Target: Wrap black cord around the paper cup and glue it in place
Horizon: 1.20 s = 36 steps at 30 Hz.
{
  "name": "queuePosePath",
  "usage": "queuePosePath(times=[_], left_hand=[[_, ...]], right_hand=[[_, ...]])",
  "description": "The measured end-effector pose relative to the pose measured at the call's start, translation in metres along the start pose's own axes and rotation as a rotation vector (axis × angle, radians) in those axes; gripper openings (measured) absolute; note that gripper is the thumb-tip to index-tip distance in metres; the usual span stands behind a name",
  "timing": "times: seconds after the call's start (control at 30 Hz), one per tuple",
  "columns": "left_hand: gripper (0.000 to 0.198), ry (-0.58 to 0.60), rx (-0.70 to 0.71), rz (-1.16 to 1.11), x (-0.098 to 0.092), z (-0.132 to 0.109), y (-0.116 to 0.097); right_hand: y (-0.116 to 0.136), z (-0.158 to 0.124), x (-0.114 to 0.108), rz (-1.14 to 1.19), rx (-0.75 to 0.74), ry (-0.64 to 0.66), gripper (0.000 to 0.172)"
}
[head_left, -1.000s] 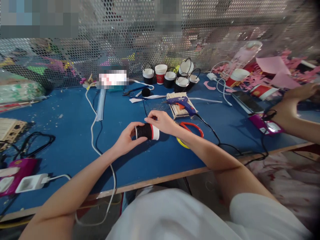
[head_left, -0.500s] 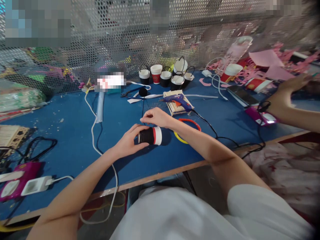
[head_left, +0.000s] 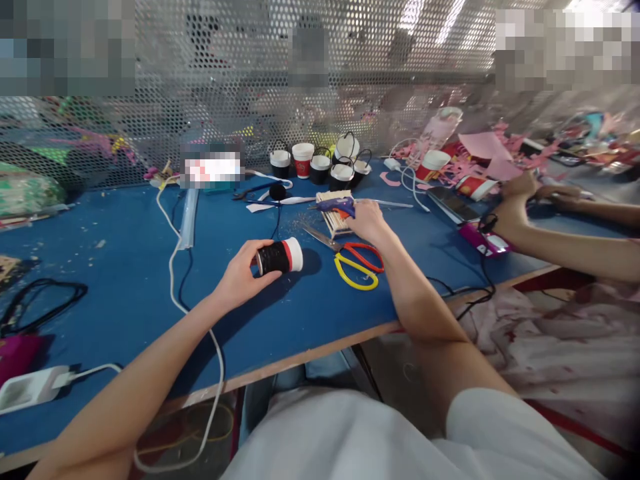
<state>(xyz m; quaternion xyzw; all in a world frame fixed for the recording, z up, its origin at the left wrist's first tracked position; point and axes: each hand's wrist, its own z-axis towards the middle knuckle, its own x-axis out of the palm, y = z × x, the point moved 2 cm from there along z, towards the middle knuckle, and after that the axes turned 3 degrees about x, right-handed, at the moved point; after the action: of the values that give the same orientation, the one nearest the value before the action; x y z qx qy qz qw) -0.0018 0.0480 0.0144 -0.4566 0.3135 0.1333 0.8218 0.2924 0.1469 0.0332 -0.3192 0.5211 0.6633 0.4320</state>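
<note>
In my left hand point(head_left: 243, 273) a paper cup point(head_left: 280, 257) lies on its side, its rim end white with a red band and its body wrapped in black cord. My fingers and thumb close round its base end. A thin black cord runs back from near the cup to a small black ball point(head_left: 277, 193). My right hand point(head_left: 369, 220) is closed on the handle of a blue glue gun point(head_left: 342, 205), which rests on a small rack of wooden sticks point(head_left: 334, 223). Scissors point(head_left: 339, 248) with red and yellow handles lie open below the rack.
Several black-wrapped cups with cord handles point(head_left: 320, 172) and a red cup point(head_left: 303, 161) stand by the mesh screen point(head_left: 240, 87). A white cable point(head_left: 173, 280) crosses the left side. Another person's arm point(head_left: 560, 243) reaches in at right, near a phone point(head_left: 453, 203) and purple power strip point(head_left: 484, 241).
My right hand has left the cord near the cup and moved right to the glue gun's handle. The scissors are uncovered now. My left hand keeps hold of the cup.
</note>
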Motion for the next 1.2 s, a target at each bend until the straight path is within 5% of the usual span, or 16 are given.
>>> queuePosePath(times=[0.33, 0.47, 0.63, 0.8, 1.2], left_hand=[[0.051, -0.036, 0.02, 0.013, 0.004, 0.0, 0.009], [0.05, -0.061, 0.024, 0.018, 0.004, 0.0, 0.013], [0.051, -0.055, 0.01, 0.03, 0.004, -0.001, 0.018], [0.049, -0.045, 0.075, 0.006, 0.003, -0.001, 0.017], [0.047, -0.01, 0.111, 0.005, 0.001, -0.001, 0.019]], right_hand=[[-0.002, -0.007, -0.007, 0.211, 0.121, -0.098, 0.041], [0.019, -0.023, -0.015, 0.346, -0.014, 0.052, 0.025], [0.045, -0.047, -0.018, 0.414, -0.057, 0.124, 0.026], [0.068, -0.067, -0.007, 0.601, -0.019, 0.332, 0.028], [0.072, -0.077, -0.004, 0.466, -0.152, 0.329, 0.025]])
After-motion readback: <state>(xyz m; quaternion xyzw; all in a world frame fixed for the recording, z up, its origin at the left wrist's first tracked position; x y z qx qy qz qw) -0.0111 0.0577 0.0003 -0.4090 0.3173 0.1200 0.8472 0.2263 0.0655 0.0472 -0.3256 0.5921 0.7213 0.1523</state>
